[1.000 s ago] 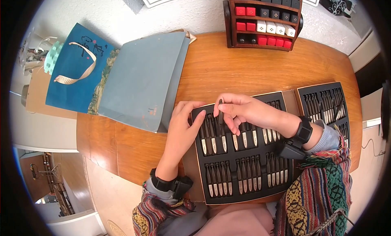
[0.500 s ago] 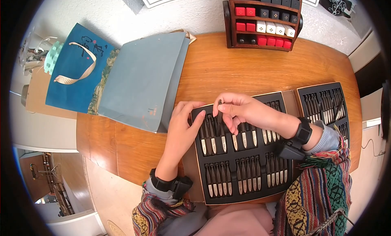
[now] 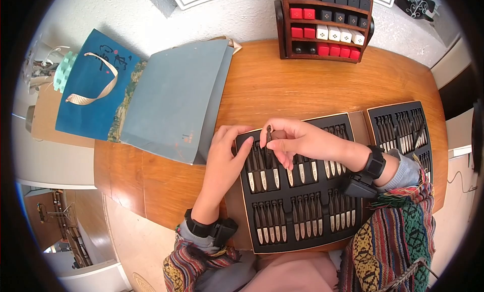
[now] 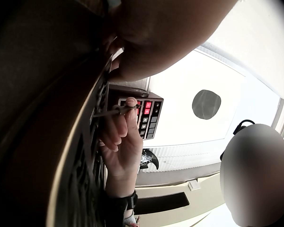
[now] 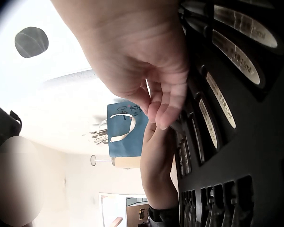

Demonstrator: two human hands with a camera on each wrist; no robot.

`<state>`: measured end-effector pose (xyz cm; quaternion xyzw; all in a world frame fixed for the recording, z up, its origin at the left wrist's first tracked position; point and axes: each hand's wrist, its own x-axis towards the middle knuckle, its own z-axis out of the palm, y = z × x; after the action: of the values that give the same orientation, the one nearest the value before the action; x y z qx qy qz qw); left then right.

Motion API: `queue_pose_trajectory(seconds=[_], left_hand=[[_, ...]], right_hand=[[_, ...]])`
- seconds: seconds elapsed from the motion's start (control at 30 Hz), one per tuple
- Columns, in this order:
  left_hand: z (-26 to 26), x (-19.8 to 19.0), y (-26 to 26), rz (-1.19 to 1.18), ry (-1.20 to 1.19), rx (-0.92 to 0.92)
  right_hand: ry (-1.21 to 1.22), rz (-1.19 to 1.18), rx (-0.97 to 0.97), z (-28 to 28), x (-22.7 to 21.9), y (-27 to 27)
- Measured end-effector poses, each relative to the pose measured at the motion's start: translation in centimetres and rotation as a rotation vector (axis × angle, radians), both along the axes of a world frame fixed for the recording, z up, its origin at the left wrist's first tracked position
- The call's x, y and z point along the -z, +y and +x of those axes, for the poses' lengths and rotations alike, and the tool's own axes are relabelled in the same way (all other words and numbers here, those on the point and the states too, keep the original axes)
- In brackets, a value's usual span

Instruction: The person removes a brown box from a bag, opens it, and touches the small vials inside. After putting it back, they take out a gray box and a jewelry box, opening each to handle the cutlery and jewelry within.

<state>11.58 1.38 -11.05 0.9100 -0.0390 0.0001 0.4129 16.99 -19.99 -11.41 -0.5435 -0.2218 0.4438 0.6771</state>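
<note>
In the head view, the right hand (image 3: 295,141) pinches the upper end of a slim dark vial (image 3: 269,138) between thumb and fingertips, above the upper left compartment of a black tray (image 3: 287,195). Rows of slim vials with pale labels (image 3: 315,226) lie in the tray. The left hand (image 3: 227,156) rests at the tray's upper left corner, its thumb and fingers spread and loosely bent. The left wrist view shows the right hand (image 4: 122,142) with the vial tilted off the tray. In the right wrist view the right fingertips hide most of the vial.
A second tray of vials (image 3: 398,125) lies at the right. Behind, a wooden rack (image 3: 322,57) carries red, white and black small items. A blue-grey folder or bag (image 3: 176,95) and a blue bag with a ribbon handle (image 3: 83,108) stand at the left of the wooden table (image 3: 262,85).
The right fingertips and the vial have shifted slightly left, and more of the vial's upper end shows. The left hand has stayed in place.
</note>
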Motion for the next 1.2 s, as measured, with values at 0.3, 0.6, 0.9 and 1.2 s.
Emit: queue_pose_trajectory(seconds=[0.3,0.6,0.9,1.2], left_hand=[[-0.1,-0.15,-0.12,0.009,0.001,0.002],[-0.15,0.05,-0.06,-0.005,-0.01,0.009],[-0.14,-0.12,-0.1,0.016,-0.011,0.012],[-0.2,-0.06,-0.14,-0.003,-0.007,0.004]], right_hand=[[0.01,-0.003,-0.001,-0.09,-0.29,0.02],[-0.006,-0.017,0.004,-0.07,-0.04,0.03],[0.018,-0.009,0.049,-0.24,0.08,0.04],[0.001,-0.011,0.05,-0.25,0.07,0.11]])
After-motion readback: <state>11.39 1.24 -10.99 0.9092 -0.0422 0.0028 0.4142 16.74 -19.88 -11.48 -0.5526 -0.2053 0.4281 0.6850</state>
